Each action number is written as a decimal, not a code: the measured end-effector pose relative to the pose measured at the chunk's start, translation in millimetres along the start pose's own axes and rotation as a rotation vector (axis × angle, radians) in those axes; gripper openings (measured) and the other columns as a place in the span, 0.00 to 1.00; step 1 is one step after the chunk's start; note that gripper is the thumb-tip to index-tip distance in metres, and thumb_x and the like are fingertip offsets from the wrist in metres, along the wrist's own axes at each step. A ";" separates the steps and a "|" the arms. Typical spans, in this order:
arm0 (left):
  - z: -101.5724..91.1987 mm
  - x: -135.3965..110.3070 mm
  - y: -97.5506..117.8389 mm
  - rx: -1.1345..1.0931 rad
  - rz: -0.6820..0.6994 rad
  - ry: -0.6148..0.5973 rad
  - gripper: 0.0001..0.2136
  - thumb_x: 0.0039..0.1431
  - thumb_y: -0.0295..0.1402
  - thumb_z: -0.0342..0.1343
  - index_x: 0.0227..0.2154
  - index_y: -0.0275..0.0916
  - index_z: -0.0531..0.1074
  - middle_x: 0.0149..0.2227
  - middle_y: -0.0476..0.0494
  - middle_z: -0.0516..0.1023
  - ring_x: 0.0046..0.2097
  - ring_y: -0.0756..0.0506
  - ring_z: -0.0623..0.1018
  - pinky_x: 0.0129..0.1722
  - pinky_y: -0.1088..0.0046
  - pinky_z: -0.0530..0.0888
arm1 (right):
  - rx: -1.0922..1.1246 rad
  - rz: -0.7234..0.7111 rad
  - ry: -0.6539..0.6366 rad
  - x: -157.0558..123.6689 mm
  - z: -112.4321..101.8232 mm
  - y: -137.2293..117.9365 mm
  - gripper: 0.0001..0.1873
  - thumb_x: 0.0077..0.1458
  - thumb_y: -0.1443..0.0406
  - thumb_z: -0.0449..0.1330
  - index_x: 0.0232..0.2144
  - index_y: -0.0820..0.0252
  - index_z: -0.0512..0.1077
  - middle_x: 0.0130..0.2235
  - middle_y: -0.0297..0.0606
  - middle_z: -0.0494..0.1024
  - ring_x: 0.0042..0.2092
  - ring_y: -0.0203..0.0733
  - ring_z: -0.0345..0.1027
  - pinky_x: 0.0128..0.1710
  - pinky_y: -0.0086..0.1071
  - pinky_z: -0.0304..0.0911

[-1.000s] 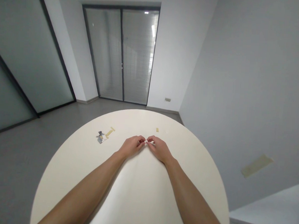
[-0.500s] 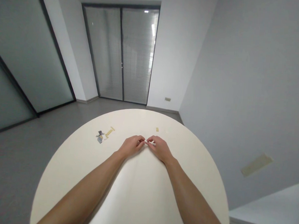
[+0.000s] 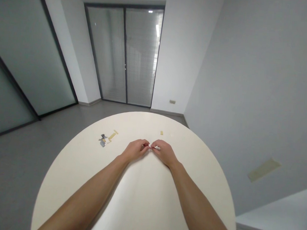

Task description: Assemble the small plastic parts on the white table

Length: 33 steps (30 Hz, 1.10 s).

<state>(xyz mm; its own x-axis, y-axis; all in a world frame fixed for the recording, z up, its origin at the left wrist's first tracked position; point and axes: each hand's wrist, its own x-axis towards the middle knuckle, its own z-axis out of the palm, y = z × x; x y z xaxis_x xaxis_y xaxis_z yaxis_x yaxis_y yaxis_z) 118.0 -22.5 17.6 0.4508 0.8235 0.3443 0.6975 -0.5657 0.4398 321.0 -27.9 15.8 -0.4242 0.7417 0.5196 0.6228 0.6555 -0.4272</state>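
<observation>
My left hand [image 3: 135, 150] and my right hand [image 3: 164, 153] meet above the middle of a round cream table [image 3: 148, 194]. Their fingertips pinch a tiny pale piece [image 3: 150, 147], mostly hidden by the fingers. Left of my left hand lies a small heap of grey and yellow pieces [image 3: 103, 140], with a yellow strip [image 3: 112, 136] beside it. Beyond my right hand is a tiny yellow piece [image 3: 161, 133]. Neither hand touches these.
A grey floor surrounds the table. A glass double door with blinds [image 3: 122, 54] stands at the far end, frosted glass panels [image 3: 30, 48] line the left, and a white wall [image 3: 249, 82] runs along the right. A white surface [image 3: 277, 216] sits at the lower right.
My hands stay together at the same spot, with only small finger movement. The view has shifted very slightly, and the pieces on the table have not moved.
</observation>
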 end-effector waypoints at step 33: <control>0.2 -1.3 -1.4 0.001 0.024 0.035 0.10 0.65 0.39 0.50 0.43 0.45 0.73 0.39 0.50 0.80 0.40 0.46 0.77 0.38 0.71 0.68 | 0.016 0.114 -0.039 -1.6 -0.8 -7.6 0.10 0.62 0.62 0.58 0.45 0.54 0.73 0.40 0.35 0.79 0.41 0.39 0.72 0.44 0.33 0.64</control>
